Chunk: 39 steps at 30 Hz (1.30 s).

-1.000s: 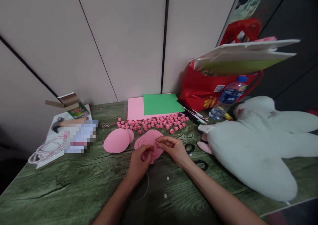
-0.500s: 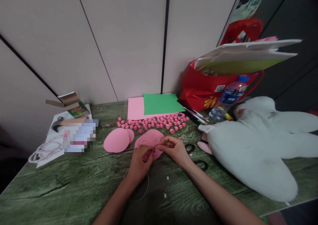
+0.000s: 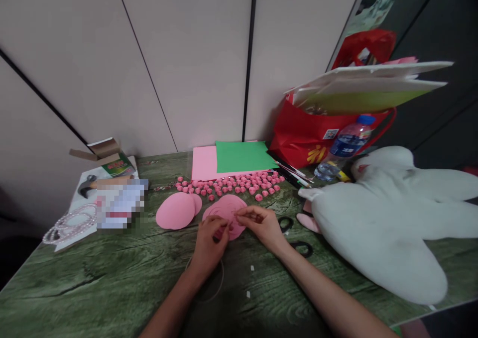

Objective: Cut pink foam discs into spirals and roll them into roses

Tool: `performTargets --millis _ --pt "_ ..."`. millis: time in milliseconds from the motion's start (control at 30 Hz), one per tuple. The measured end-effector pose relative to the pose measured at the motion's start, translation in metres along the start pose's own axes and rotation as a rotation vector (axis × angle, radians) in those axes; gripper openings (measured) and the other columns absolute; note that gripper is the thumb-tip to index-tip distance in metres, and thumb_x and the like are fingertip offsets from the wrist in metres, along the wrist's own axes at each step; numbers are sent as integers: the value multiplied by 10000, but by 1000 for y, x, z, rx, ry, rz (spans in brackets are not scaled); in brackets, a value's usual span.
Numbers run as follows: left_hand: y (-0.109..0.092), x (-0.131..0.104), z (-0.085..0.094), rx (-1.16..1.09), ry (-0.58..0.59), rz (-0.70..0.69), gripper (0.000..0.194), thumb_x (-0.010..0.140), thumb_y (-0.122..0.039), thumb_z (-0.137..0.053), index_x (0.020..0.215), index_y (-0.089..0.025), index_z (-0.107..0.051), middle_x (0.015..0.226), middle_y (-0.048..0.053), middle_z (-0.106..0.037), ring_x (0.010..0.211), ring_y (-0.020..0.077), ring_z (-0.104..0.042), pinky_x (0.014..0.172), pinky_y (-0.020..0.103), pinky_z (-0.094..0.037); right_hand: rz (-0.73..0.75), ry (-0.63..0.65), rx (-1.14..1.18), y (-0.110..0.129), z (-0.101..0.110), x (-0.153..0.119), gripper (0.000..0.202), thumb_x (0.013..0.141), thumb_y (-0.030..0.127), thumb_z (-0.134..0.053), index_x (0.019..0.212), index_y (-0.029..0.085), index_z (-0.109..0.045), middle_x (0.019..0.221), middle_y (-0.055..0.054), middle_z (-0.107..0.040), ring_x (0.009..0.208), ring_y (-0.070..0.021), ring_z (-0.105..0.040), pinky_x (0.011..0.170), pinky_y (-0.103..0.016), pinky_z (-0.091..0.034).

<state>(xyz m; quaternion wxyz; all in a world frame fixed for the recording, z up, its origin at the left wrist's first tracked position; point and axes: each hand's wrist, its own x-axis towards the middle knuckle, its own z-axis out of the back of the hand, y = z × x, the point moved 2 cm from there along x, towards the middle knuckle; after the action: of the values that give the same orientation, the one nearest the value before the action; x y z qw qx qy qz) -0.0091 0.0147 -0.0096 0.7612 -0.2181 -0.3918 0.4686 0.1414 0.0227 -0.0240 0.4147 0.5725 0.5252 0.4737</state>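
Observation:
My left hand (image 3: 212, 238) is closed in a pinch over the near edge of a pink paper disc (image 3: 227, 204) marked with curved lines. Just to its right, my right hand (image 3: 260, 223) pinches with thumb and forefinger above the same disc. Whatever small pink piece sits between the fingertips is too small to make out. A narrow gap separates the two hands. Left of them lie more round pink paper cutouts (image 3: 175, 211), overlapping. Behind the disc spread many small rolled pink paper roses (image 3: 242, 182). Beside my right wrist lie black-handled scissors (image 3: 301, 249), partly hidden by my forearm.
A white plush toy (image 3: 377, 228) fills the right side. Behind it stand a water bottle (image 3: 345, 146) and a red bag (image 3: 298, 129). Green paper (image 3: 244, 156) lies at the back. At left are a hammer (image 3: 87, 186), bead strings (image 3: 70, 223) and an opened box (image 3: 115, 164).
My hands have drawn slightly apart, the left one a little to the left and the right one a little to the right. The things on the table stay in place.

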Motion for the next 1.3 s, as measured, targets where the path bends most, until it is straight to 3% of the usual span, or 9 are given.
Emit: performTargets --millis 200,333,467,667,1067,1300 --pt "1 -1 -1 9 18 8 171 690 -93 -529 776 -174 -652 789 64 -655 814 208 -578 738 352 -448 33 -13 -10 -2 1 1 187 566 258 -743 655 178 -599 601 26 -598 545 -106 -551 533 -213 -469" --pt "0 0 0 0 18 16 159 712 -103 -521 753 -188 -648 778 50 -653 819 201 -574 754 348 -439 79 -28 -20 2 0 0 174 571 273 -741 667 179 -631 706 -11 -626 632 -135 -581 595 -240 -487" --pt "0 0 2 -8 0 18 150 733 -122 -510 752 -182 -646 780 50 -659 835 206 -580 756 349 -440 72 11 -35 7 -3 -1 180 652 296 -681 800 193 -676 838 -48 -678 759 -174 -618 695 -290 -504" --pt "4 0 1 -21 -17 21 141 734 -136 -521 766 -178 -651 798 55 -650 836 202 -582 759 346 -447 71 42 -113 10 -2 -1 172 702 273 -639 852 208 -692 861 -44 -698 689 -154 -632 652 -274 -510" --pt "-1 0 1 -47 -3 26 159 698 -116 -534 770 -179 -660 813 67 -639 826 209 -582 756 353 -456 37 24 -23 -1 0 0 209 571 259 -744 675 189 -576 605 26 -611 566 -120 -584 546 -224 -486" --pt "2 0 0 -73 -21 26 186 669 -87 -532 766 -180 -661 817 58 -640 822 203 -584 763 345 -456 95 24 -44 1 -2 0 180 593 284 -729 706 190 -625 731 -19 -654 674 -153 -614 616 -256 -506"
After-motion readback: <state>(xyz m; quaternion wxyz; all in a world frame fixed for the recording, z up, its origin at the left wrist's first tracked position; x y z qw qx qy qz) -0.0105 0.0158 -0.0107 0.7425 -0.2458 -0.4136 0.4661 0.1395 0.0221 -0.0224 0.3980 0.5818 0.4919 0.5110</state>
